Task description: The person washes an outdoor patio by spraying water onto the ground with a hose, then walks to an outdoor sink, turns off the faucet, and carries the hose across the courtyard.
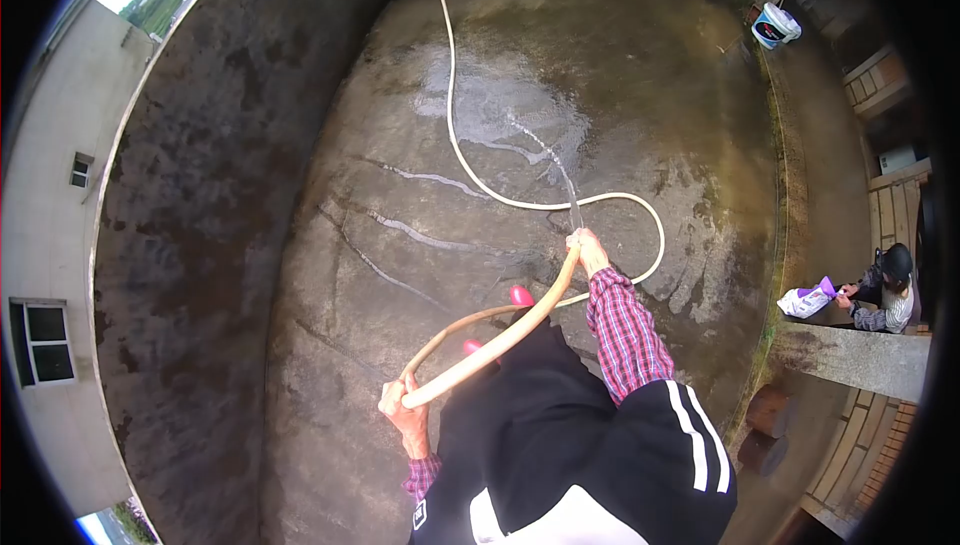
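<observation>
A pale yellow hose (500, 343) runs between my two hands in front of my body. My right hand (590, 248) is closed round it near its mouth, and a stream of water (562, 171) shoots forward from there onto the wet concrete floor (480, 265). My left hand (405, 410) grips the hose lower down at the left, where it bends back in a loop. From there it passes by my feet, curves round at the right and snakes away to the far end. The pink tips of my shoes (521, 296) show beneath the hose.
A high dark wall (220, 195) stands along the left. On the right, a person (890, 290) holds a white and purple bag (808, 300) beside a concrete ledge (850, 350). A white bucket (775, 27) sits at the far right. Two brown log-like blocks (767, 430) stand nearer.
</observation>
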`<state>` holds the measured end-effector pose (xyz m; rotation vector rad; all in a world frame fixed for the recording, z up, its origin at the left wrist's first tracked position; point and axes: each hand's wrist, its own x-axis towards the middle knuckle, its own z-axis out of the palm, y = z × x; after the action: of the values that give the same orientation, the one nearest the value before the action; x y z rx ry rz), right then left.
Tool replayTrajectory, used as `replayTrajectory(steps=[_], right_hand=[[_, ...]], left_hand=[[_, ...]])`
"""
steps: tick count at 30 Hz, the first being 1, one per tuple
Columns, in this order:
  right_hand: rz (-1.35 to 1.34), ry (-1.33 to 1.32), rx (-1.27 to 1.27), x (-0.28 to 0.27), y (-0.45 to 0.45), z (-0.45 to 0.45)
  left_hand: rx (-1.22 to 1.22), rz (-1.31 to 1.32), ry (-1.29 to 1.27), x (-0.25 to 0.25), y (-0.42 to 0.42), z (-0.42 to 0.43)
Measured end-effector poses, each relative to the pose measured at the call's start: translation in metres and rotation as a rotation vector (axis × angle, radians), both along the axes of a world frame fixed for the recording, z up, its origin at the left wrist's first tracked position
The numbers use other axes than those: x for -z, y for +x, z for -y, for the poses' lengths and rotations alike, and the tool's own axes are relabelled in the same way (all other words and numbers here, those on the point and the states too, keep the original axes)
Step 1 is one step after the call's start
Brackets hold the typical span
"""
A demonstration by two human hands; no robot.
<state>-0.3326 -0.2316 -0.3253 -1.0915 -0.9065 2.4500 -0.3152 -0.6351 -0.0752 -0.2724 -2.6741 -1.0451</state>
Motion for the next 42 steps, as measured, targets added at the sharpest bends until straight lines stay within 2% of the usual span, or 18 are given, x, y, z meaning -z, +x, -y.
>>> replayTrajectory(steps=[3,7,8,15,17,21,23,28,30,35,36,37,39,40,42], right_hand=[[0.029,-0.056,0.062,-0.03,0.023,0.015],[0.053,-0.058,-0.022,-0.051,0.028,0.051],[0.042,-0.028,-0.116,-0.056,0.026,0.063],[-0.041,0.019,-0.519,-0.087,-0.031,0.157],[-0.041,0.002,-0.568,-0.09,-0.054,0.179],[-0.068,0.086,-0.642,-0.099,-0.077,0.207],[-0.057,0.043,-0.57,-0.105,-0.078,0.21],[0.017,0.022,-0.464,-0.069,-0.047,0.173],[0.001,0.003,-0.313,-0.057,-0.015,0.142],[-0.032,-0.096,0.094,-0.056,0.062,0.067],[0.041,-0.075,0.13,-0.055,0.077,0.051],[-0.037,-0.073,0.177,-0.052,0.094,0.041],[-0.029,0.009,0.28,-0.049,0.125,0.023],[-0.01,-0.086,0.379,-0.049,0.135,0.014],[-0.044,-0.1,0.429,-0.046,0.16,0.005]], left_hand=[[0.055,-0.015,-0.012,0.0,0.003,0.018],[0.095,-0.001,0.095,0.008,0.012,0.052],[0.081,0.001,0.091,0.009,0.015,0.06],[-0.147,0.037,0.106,0.007,0.057,0.109],[-0.297,0.079,0.245,0.009,0.074,0.118],[-0.437,0.058,0.213,0.001,0.098,0.124],[-0.474,0.039,0.173,0.001,0.105,0.122],[-0.375,0.038,0.144,0.0,0.106,0.111],[-0.292,0.03,0.129,0.012,0.104,0.108],[-0.058,0.046,-0.011,0.001,0.084,0.065],[-0.001,0.049,-0.053,-0.003,0.08,0.056],[0.015,0.047,-0.055,-0.007,0.077,0.046],[0.143,-0.037,-0.081,-0.012,0.072,0.026],[0.158,-0.033,-0.093,-0.014,0.072,0.019],[0.2,-0.052,-0.118,-0.019,0.074,0.006]])
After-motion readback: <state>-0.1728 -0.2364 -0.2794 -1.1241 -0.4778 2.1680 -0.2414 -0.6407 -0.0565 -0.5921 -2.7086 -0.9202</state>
